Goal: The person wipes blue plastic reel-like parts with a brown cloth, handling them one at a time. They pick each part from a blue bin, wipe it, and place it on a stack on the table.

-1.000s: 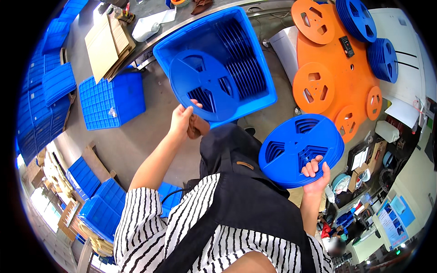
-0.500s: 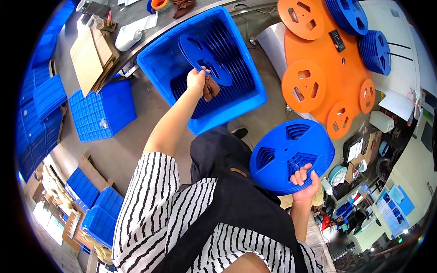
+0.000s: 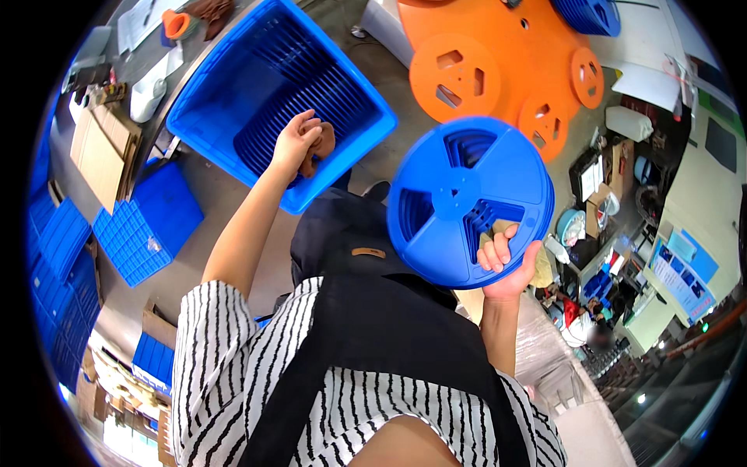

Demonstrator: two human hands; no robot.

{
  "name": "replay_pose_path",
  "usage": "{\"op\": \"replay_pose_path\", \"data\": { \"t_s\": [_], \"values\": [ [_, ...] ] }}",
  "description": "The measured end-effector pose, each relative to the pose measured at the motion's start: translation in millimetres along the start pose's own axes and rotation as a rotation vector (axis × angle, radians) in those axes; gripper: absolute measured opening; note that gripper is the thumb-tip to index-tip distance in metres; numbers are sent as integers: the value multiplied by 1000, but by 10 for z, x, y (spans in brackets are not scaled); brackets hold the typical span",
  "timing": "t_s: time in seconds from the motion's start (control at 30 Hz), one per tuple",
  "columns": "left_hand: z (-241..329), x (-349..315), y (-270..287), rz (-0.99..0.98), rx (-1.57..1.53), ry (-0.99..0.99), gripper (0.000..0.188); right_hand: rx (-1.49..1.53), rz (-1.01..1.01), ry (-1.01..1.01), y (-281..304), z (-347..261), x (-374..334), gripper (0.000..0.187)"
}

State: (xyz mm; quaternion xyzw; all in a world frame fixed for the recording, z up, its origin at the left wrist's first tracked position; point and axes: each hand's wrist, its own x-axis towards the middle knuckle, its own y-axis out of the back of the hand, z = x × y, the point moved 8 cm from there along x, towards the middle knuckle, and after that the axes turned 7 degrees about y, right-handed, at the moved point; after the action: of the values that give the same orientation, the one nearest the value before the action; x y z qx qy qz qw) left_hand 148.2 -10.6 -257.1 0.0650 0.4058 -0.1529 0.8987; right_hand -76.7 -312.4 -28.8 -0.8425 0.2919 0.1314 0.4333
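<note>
Your right hand (image 3: 507, 265) is holding a reel (image 3: 470, 201), a round disc of smooth blue plastic with a raised hub and three cut-out windows between broad spokes. Your fingers (image 3: 493, 247) are hooking through the lowest window and pinching the flange against your palm, so the disc is rising above and to the left of the grip. It is standing on edge, flat face turned toward you, with its axle pointing roughly at your head.

Your left hand (image 3: 298, 142) is reaching into a bin (image 3: 214, 105), a deep rectangular tub of blue plastic. The fingers are curling loosely shut over the near wall; you cannot tell whether they are pinching anything. Just beyond the knuckles, thin blue reels (image 3: 299, 97) are standing packed on edge in a ribbed row.

Beyond the held reel, flat orange reels (image 3: 498, 74) with the same cut-outs are lying spread out.
</note>
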Motion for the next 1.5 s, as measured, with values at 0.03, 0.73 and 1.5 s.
{"op": "replay_pose_path", "data": {
  "t_s": [0.03,0.73,1.5],
  "values": [
    [38,-101,-48,-19,103,-79,49,37,-57,11,-6,-94,-31,52],
    [991,-2711,-1023,-145,1277,-1429,38,481,-466,-46,-273,-311,-229,44],
    [794,-2606,-430,-256,228,-592,22,343,-487,-198,-492,-74,-351,42]
  ]
}}
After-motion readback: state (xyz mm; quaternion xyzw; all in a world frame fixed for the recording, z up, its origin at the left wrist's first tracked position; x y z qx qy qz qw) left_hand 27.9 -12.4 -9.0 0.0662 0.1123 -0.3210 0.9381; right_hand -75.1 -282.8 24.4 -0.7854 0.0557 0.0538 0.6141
